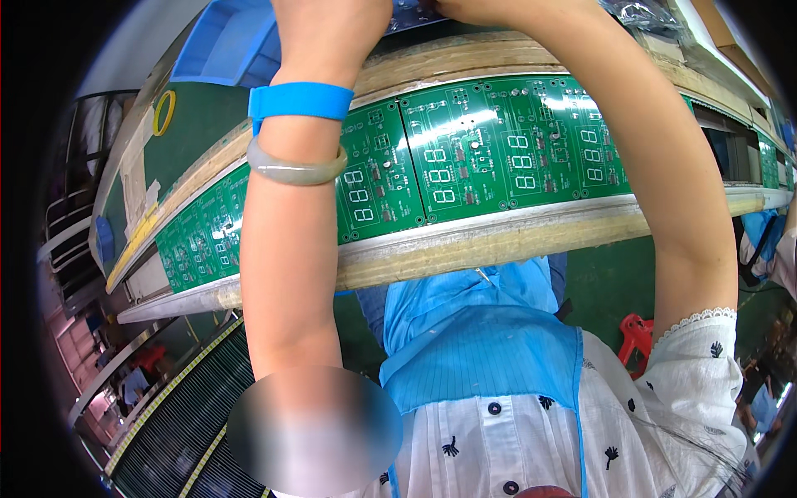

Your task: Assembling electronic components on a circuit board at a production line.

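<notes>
Both my arms reach over a row of green circuit boards [465, 149] to the top edge of the view. The boards show printed outlines of digit displays and a few small mounted parts. My left hand [332, 29], with a blue wrist strap [303, 101] and a pale bangle [295, 168] behind it, is cut off by the top edge. My right hand [481, 10] is cut off there too. Between them shows a sliver of a dark blue, shiny item [408, 17] with small details; its kind is unclear. The fingers of both hands are out of view.
A blue plastic bin [228, 46] stands at the far left, near a yellow ring [164, 114]. Rails with a wooden edge [498, 241] border the boards. Clear plastic wrap [639, 15] lies at the far right. Black slotted racks [178, 415] stand at lower left, a red stool [635, 340] at right.
</notes>
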Demonstrator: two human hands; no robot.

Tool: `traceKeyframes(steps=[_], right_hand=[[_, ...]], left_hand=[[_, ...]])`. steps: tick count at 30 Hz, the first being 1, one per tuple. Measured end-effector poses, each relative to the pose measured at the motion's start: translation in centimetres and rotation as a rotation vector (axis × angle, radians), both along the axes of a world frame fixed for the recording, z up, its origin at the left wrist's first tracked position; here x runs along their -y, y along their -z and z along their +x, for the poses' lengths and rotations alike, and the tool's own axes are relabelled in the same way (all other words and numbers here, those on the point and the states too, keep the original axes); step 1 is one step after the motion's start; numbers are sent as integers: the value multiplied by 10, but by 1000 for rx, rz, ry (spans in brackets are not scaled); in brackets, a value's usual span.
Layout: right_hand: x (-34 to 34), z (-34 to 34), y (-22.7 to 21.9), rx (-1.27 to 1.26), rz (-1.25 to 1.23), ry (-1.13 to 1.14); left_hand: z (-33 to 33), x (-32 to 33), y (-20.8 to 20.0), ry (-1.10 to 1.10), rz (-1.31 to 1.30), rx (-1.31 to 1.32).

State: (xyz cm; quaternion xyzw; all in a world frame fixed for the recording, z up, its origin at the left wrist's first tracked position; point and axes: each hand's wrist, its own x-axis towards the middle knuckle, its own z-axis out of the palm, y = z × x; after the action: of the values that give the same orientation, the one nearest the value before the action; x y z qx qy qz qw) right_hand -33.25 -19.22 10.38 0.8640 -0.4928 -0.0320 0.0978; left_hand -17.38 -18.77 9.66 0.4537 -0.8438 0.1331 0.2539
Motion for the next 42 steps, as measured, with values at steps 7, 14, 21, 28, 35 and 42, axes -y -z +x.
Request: traceKeyframes(steps=[7,14,21,28,35,42], right_hand=[[-9,-5,-28,12,172,-123],[7,2,-10,-100,135,-32],[-14,-11,-23,283,98,4],[-51,-40,-5,1051,184,58],[-93,-65,12,1417,580,277],[-108,-70,25,1553,631,291]], left_hand=[[16,-14,-12,101,169,-419],[21,-33,-15,154,694,-909],[29,-46,-4,216,1129,-1156],[20,-57,7,243,1278,-1205],[12,-57,36,371,1177,-1130],[7,-69,31,350,1066,-916]])
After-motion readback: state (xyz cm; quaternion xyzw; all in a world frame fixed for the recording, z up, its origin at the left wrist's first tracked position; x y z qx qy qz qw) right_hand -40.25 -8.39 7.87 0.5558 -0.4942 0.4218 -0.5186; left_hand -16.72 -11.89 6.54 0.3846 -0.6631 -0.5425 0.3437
